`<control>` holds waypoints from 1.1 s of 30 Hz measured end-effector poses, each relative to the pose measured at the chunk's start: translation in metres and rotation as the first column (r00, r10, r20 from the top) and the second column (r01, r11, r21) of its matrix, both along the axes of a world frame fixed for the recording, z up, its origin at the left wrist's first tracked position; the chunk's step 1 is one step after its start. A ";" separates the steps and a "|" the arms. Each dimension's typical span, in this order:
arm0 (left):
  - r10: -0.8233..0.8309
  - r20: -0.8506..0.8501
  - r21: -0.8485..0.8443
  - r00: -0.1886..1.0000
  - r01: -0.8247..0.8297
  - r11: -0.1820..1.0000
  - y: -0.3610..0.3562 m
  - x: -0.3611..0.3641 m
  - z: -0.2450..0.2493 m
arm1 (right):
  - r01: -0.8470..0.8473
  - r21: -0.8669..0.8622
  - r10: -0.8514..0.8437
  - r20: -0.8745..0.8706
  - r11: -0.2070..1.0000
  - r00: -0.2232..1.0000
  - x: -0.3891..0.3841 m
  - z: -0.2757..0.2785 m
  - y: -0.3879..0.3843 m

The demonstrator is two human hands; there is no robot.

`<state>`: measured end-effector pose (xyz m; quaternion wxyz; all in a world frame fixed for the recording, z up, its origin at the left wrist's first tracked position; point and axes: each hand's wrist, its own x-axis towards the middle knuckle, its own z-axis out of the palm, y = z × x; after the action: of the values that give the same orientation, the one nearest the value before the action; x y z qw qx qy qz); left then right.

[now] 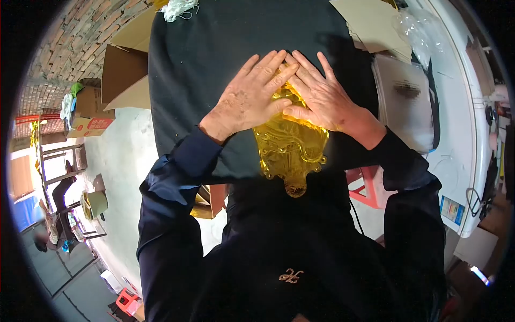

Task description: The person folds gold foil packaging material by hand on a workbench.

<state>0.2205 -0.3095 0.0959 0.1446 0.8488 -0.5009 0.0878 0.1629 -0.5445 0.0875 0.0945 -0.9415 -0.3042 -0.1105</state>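
Observation:
A shiny gold foil piece (pixel 289 145), shaped like a flat foil balloon with rounded bumps along its lower edge, lies on the black cloth of the table (pixel 182 70). Its rounded tab hangs over the near edge. My left hand (pixel 252 96) lies flat on the upper left part of the foil, fingers stretched out. From the right, my right hand (pixel 322 96) rests flat on it too, fingers spread. The two hands meet at the fingertips, and they hide the far end of the foil.
A bundle of white string (pixel 178 8) lies at the table's far left corner. To the right are cardboard sheets (pixel 375 24), a stack of clear plastic bags (pixel 402 102) and a white surface (pixel 456 161). Open cardboard boxes (pixel 124 75) stand at left. A red stool (pixel 366 188) shows below the table.

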 end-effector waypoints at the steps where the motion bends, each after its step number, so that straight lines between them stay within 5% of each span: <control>1: 0.000 0.010 0.013 1.000 0.000 1.000 0.000 0.000 0.000 | -0.002 -0.009 0.002 0.005 1.000 1.000 -0.003 0.000 -0.004; 9: -0.028 0.067 0.099 0.997 0.022 0.995 0.001 0.002 0.003 | 0.085 -0.163 -0.096 -0.065 0.983 0.993 -0.058 0.024 -0.043; 20: -0.090 0.077 0.076 0.993 0.084 0.994 0.004 0.006 -0.004 | -0.056 0.197 0.097 -0.210 0.979 0.973 -0.123 0.021 -0.009; 33: -0.112 0.007 0.072 0.994 0.112 0.991 0.010 -0.026 0.001 | -0.255 0.174 0.240 0.104 0.951 0.965 -0.125 0.012 0.010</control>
<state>0.1945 -0.2998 0.0965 0.1160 0.8235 -0.5513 0.0664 0.0382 -0.5342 0.0997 0.1827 -0.8775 -0.4118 -0.1642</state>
